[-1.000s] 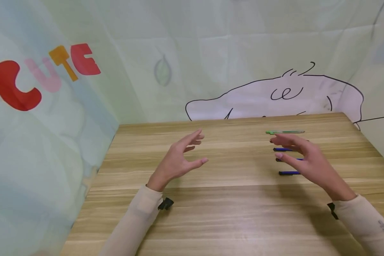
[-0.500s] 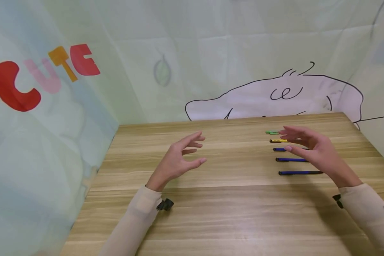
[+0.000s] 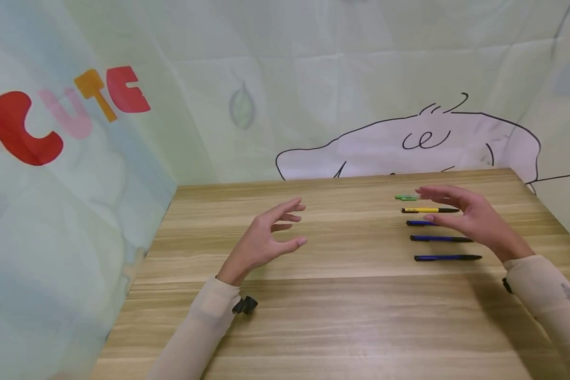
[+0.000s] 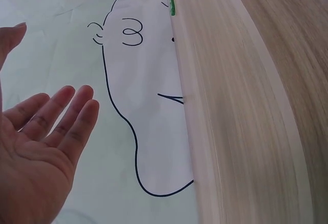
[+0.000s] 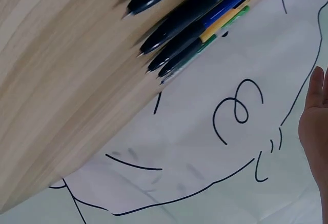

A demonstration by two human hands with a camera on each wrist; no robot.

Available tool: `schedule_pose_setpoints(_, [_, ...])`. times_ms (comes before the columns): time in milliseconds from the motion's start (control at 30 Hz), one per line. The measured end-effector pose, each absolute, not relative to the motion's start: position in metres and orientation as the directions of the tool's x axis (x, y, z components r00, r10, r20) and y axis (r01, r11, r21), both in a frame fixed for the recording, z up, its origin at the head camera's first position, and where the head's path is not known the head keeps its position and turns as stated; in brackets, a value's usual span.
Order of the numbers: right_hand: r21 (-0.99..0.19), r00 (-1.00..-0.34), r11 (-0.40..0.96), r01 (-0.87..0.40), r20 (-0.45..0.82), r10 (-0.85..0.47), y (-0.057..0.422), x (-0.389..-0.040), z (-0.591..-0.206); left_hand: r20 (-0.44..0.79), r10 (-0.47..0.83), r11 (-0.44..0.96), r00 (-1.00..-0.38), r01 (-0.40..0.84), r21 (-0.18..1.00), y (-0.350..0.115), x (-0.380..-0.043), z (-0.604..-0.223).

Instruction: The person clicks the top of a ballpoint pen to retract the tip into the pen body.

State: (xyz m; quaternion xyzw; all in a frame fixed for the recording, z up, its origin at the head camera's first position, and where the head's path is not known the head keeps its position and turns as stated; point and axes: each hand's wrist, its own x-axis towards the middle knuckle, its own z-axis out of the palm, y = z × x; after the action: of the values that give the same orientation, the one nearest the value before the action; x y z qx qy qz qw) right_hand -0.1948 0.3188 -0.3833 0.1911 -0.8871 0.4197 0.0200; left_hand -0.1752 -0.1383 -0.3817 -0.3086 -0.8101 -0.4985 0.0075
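Near the desk's (image 3: pixel 342 301) far right corner, pens lie partly out of my sight.
From the head camera, the right hand (image 3: pixel 478 216) hides the front of the green pen (image 3: pixel 406 197) and most of the farthest blue pen (image 3: pixel 419 223); I can't read the print on the yellow pen (image 3: pixel 429 210) or the mark on the right sleeve (image 3: pixel 569 293). The desk's far edge cuts off the wall drawing (image 3: pixel 385 150), and its near edge runs out of frame. My right wrist view crops the nearest blue pen (image 3: pixel 448 257); my left crops the left hand (image 3: pixel 263 237).
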Motion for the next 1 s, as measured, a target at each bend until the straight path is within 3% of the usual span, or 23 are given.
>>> schedule_pose_setpoints(433, [-0.717, -0.956, 0.648, -0.257, 0.090, -0.279, 0.332, -0.219, -0.393, 0.271, 0.494, 0.344, -0.826, 0.472, 0.811, -0.140, -0.172, -0.383])
schedule_pose_setpoints(1000, [-0.642, -0.933, 0.697, -0.319, 0.084, -0.350, 0.347, -0.252, -0.407, 0.287, 0.474, 0.334, -0.832, 0.472, 0.816, -0.145, -0.175, -0.380])
